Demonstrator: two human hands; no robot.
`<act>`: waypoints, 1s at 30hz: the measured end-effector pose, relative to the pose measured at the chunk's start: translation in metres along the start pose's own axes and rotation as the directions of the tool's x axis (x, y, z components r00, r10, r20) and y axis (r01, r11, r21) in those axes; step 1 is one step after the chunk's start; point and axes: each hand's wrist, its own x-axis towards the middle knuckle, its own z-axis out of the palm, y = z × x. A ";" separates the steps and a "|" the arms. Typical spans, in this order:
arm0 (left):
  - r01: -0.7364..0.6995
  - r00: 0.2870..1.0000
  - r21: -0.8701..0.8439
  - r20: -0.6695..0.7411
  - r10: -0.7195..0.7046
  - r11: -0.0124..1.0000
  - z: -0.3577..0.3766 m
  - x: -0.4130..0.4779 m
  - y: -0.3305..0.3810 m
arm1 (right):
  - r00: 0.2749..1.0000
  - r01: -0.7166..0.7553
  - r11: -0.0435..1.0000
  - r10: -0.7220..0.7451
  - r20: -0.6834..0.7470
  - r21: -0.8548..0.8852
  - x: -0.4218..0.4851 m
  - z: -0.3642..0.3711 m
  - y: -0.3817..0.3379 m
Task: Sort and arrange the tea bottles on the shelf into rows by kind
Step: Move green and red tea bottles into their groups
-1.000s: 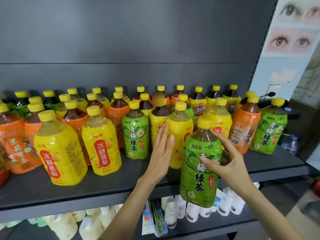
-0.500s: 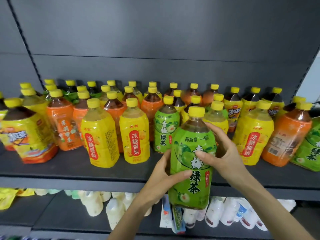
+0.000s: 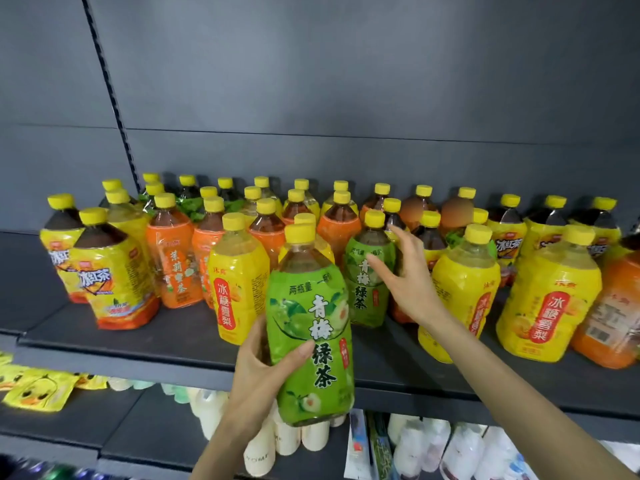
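One 青梅绿茶 bottle (image 3: 311, 306) in left hand (image 3: 256, 372); right hand (image 3: 408, 285) near shelved twin (image 3: 362, 306)

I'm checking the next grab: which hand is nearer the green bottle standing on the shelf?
Right. The right hand is at the standing green bottle; the left hand is lower, gripping the held green bottle.

Green plum-tea bottles (image 3: 311, 323): two. Pear-label yellow bottles (image 3: 239, 282), label readable: three. Hands (image 3: 258, 372): two.
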 end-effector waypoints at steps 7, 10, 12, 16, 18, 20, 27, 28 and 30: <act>-0.022 0.999 0.050 -0.032 0.024 0.999 -0.025 -0.008 0.002 | 0.998 -0.023 0.989 0.032 0.060 -0.148 0.038 0.025 0.010; -0.013 0.999 0.056 -0.043 0.016 0.998 -0.031 -0.010 -0.002 | 1.000 0.008 0.942 -0.003 0.017 -0.336 0.027 0.027 0.006; -0.015 0.999 0.065 -0.044 0.018 0.998 -0.034 -0.010 -0.004 | 0.998 0.041 0.913 -0.061 -0.034 -0.407 0.015 0.029 0.003; -0.010 0.999 0.075 -0.043 0.013 0.997 -0.038 -0.010 -0.006 | 0.997 -0.010 0.937 -0.019 -0.079 -0.348 0.004 0.035 0.002; -0.001 0.999 0.066 -0.051 0.005 0.998 -0.039 -0.010 -0.006 | 0.994 -0.079 0.946 0.049 -0.102 -0.315 0.008 0.034 0.006; 0.003 0.998 0.056 -0.057 0.000 0.998 -0.040 -0.010 -0.006 | 0.987 -0.139 0.956 0.113 -0.112 -0.257 0.010 0.030 0.011; 0.039 0.994 0.032 -0.106 -0.035 0.999 -0.037 -0.012 -0.011 | 0.985 -0.121 0.993 0.120 -0.122 -0.001 -0.008 0.027 0.022; 0.043 0.993 0.031 -0.115 -0.039 0.999 -0.036 -0.013 -0.012 | 0.981 -0.136 0.990 0.139 -0.137 0.034 -0.010 0.026 0.023; 0.048 0.990 0.029 -0.133 -0.044 0.998 -0.033 -0.014 -0.013 | 0.969 -0.176 0.979 0.191 -0.155 0.104 -0.015 0.024 0.022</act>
